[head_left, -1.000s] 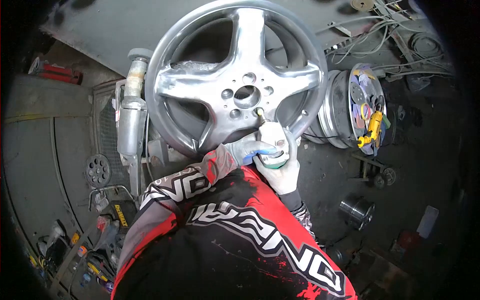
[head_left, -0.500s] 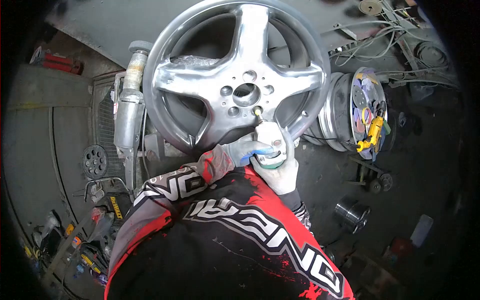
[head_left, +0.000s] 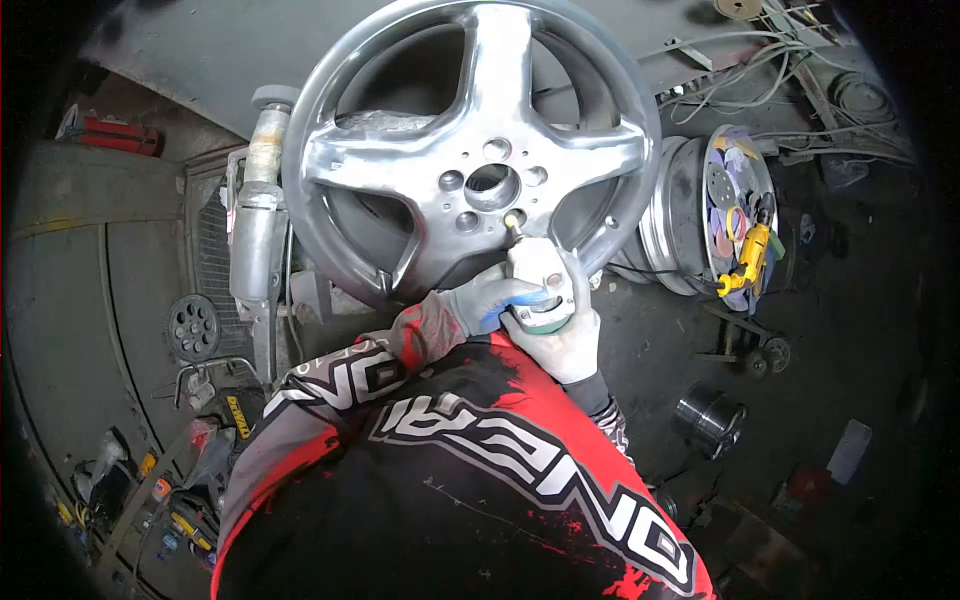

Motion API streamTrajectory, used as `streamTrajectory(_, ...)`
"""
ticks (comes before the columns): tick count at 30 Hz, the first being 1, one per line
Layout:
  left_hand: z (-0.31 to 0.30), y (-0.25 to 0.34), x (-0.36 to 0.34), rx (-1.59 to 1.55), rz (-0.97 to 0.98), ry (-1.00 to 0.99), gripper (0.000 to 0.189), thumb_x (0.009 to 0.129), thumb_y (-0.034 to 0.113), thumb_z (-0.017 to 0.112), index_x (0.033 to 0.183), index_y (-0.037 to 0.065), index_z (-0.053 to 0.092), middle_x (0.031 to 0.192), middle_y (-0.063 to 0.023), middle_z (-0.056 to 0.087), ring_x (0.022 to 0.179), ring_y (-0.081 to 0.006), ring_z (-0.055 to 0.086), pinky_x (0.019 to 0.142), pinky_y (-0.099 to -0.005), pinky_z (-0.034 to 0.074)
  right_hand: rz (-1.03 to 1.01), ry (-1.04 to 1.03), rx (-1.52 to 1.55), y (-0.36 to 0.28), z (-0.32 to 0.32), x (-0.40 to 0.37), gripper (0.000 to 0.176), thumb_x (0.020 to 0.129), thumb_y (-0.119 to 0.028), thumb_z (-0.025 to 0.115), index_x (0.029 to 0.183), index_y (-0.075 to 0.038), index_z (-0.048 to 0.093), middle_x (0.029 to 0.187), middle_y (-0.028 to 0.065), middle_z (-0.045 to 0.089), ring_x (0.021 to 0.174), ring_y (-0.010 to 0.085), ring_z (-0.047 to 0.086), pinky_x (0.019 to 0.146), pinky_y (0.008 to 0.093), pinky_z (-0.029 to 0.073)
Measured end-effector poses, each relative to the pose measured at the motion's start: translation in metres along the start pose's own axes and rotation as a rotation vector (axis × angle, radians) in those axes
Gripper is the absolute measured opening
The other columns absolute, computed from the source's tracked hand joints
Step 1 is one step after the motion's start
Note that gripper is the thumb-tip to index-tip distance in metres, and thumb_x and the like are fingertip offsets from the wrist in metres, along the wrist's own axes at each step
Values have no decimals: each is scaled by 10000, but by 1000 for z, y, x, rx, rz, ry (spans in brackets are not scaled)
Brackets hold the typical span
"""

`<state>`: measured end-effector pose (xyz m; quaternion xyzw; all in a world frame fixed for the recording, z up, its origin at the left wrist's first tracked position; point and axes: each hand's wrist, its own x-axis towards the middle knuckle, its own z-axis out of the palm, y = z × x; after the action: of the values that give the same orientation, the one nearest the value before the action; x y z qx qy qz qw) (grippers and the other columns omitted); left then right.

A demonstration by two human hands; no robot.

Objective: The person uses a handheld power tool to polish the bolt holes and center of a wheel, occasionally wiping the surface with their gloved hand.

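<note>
A bare-metal alloy wheel (head_left: 398, 165) with broad spokes stands face-on before me, its centre bore ringed by lug holes. My left hand (head_left: 482, 300), in a grey glove with blue on it, is closed around the left side of a die grinder (head_left: 536, 262). My right hand (head_left: 568, 345), in a white glove, wraps the grinder's lower right body. The tool is pale with a green end and points up toward the wheel. Its small yellowish bit (head_left: 512, 221) sits right at the lower lug hole.
To the right, another wheel rim (head_left: 672, 215) holds several sanding discs and a yellow power tool (head_left: 745, 265). Hoses (head_left: 765, 75) tangle at upper right. A large metal grinder (head_left: 258, 235) stands at left. A shiny metal cylinder (head_left: 712, 418) lies on the floor. Tools clutter the lower left.
The grinder's bit has shifted very slightly up and left at the lower lug hole. Both hands keep their hold, and the view has moved a little.
</note>
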<state>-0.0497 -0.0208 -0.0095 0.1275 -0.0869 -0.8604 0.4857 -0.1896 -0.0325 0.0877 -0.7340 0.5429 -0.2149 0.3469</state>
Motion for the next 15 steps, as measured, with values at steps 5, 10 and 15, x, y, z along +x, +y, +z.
streamTrajectory(5, 24, 4, -1, 3, -54, 68, 523, 917, 43, 622, 1408, 58, 441, 1316, -90, 552, 1222, -209, 567, 1052, -345, 468, -16, 6, 30, 5, -8, -7, 946, 638, -275, 879, 1439, -146, 392, 1088, 215, 687, 977, 374, 703, 819, 445, 592)
streamTrajectory(10, 22, 15, 1, 145, -25, -29, 583, 881, -10, 620, 1424, 50, 417, 1342, -104, 541, 1238, -209, 555, 1058, -355, 459, -25, 56, -15, -3, -9, -6, 959, 631, -271, 894, 1440, -136, 396, 1127, 217, 676, 1014, 353, 699, 840, 427, 588)
streamTrajectory(15, 25, 21, -3, 241, -55, -111, 548, 859, -52, 608, 1376, 31, 446, 1300, -109, 576, 1232, -208, 557, 1042, -348, 453, -87, 61, -20, -4, -4, -8, 946, 638, -261, 892, 1435, -124, 401, 1157, 207, 668, 1023, 348, 697, 845, 424, 588)
